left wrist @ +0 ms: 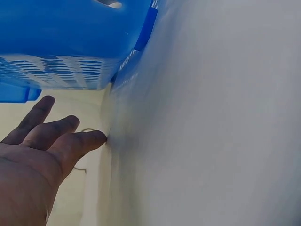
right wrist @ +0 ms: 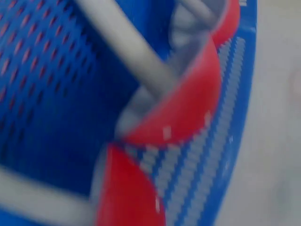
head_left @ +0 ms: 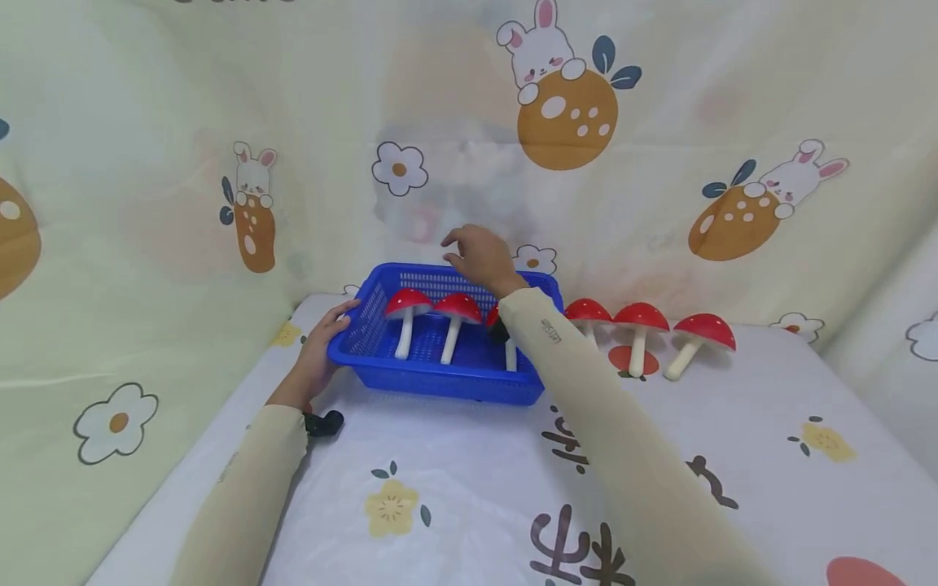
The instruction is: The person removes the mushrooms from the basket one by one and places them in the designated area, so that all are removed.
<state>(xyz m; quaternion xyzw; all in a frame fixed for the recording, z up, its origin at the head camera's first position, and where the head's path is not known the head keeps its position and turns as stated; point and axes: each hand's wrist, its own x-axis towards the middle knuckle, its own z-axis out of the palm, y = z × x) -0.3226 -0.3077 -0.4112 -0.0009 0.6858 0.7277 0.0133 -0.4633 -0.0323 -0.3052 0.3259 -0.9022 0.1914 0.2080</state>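
Observation:
A blue plastic basket (head_left: 440,382) stands on the table, tilted slightly in the head view. Inside lie toy mushrooms with red caps and white stems: one on the left (head_left: 409,303), a second beside it (head_left: 458,308), and a third (head_left: 510,356) partly hidden by the right wrist. My left hand (head_left: 317,356) is at the basket's left rim, fingers extended; in the left wrist view its fingers (left wrist: 70,141) reach out straight beside the basket wall. Over the basket's far rim hovers my right hand (head_left: 479,256), fingers loosely bent, holding nothing. The right wrist view shows the mushrooms (right wrist: 188,108) blurred.
To the basket's right, three more red-capped mushrooms lie on the table: one partly behind the right sleeve (head_left: 589,311), one in the middle (head_left: 641,317), and one farther right (head_left: 706,328). A patterned curtain (head_left: 454,195) hangs close behind the basket.

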